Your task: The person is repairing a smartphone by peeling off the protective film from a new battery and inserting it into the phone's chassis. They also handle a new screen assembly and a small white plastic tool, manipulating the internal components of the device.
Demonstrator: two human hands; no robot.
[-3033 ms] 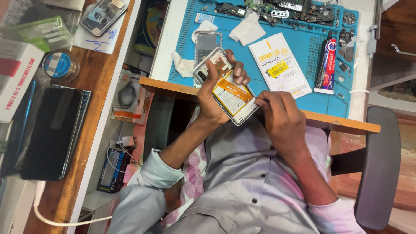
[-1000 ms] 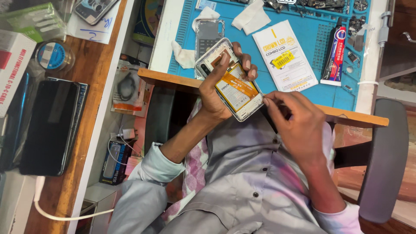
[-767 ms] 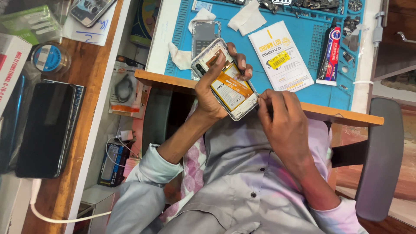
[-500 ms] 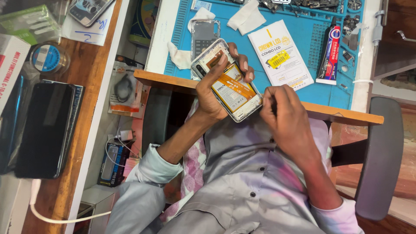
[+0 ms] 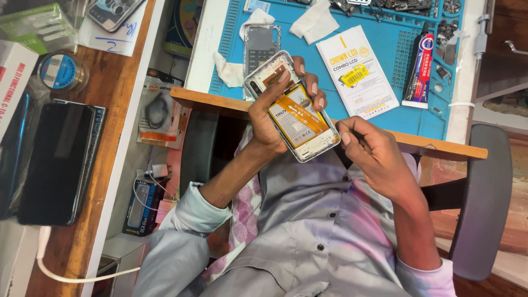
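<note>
There was only one view. The camera sat on the person's head and looked straight down, close over the lap and the edge of the blue mat (image 5: 308,82). The left hand (image 5: 275,118) and the right hand (image 5: 374,157) filled the middle, with the phone (image 5: 294,107) between them. A wooden shelf (image 5: 118,93) ran down the left side, and a chair (image 5: 481,198) showed at the right.

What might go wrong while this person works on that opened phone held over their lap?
The opened phone is held in the air by the left hand alone, past the desk edge, so a slip would likely drop it. The right hand works at its lower corner, close to the orange flex ribbon, which a careless pull might tear. The glue tube lies near loose small parts.
</note>
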